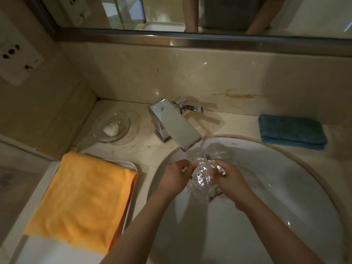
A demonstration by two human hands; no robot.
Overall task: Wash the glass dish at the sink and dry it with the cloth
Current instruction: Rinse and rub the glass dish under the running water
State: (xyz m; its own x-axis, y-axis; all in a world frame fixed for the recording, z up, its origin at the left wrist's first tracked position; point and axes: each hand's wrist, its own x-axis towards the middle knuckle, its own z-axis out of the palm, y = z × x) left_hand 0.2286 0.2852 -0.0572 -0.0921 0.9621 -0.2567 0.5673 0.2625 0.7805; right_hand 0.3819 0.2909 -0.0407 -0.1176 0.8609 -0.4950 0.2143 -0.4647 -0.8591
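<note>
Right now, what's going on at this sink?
A person is washing a glass dish in the white sink, just below the chrome faucet. The left hand grips its left edge and the right hand its right side. A folded blue cloth lies untouched on the counter to the right, so drying has not begun. An orange towel lies on a tray at left.

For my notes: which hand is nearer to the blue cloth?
Right. The right hand holds the glass dish below-left of the blue cloth; the left hand lies farther left.
</note>
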